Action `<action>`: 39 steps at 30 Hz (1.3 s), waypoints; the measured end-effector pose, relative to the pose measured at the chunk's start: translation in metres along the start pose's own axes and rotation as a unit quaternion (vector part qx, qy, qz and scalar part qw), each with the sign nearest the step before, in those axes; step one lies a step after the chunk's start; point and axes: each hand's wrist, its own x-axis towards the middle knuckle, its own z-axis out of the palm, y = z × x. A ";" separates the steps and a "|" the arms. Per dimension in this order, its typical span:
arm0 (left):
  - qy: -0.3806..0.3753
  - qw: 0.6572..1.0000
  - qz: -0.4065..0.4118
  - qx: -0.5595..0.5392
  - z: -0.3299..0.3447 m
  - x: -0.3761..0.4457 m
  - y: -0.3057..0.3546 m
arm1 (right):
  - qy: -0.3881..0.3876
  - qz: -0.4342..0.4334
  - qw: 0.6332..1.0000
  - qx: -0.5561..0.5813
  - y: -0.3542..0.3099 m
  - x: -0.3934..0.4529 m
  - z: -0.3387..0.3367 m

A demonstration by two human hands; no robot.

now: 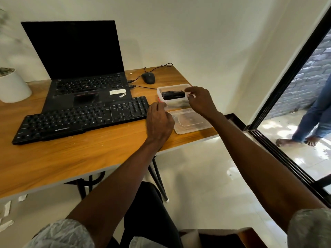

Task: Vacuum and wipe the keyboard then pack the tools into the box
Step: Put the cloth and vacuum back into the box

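At far left on the wooden table (75, 158), a white plant pot (13, 86). Next, an open black laptop (80, 68) with dark screen, and just in front of it a black keyboard (80, 119), lying slightly askew. Behind, a black wired mouse (148, 77). Then the left hand (159, 120), fingers curled at the near left corner of a clear plastic box (172, 87); whether actually gripping the rim, cannot tell. Inside the box, a small black vacuum (172, 95). Just in front, touching the box, a clear lid (191, 120) flat on the table. Over the box's right edge, the right hand (200, 101), thumb and forefinger pinched at the rim. Far right, beyond a sliding door, a person's legs (313, 113) in jeans.
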 end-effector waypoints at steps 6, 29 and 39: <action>-0.108 0.974 -0.199 0.012 -0.007 -0.012 0.019 | 0.024 0.142 0.973 -0.178 0.035 -0.029 -0.019; 0.022 0.942 -0.219 -0.251 -0.044 0.045 0.041 | 0.040 0.235 0.892 0.383 0.003 -0.002 -0.074; 0.012 0.954 -0.170 -0.247 -0.021 0.071 0.020 | 0.060 0.203 0.941 0.263 0.002 0.037 -0.035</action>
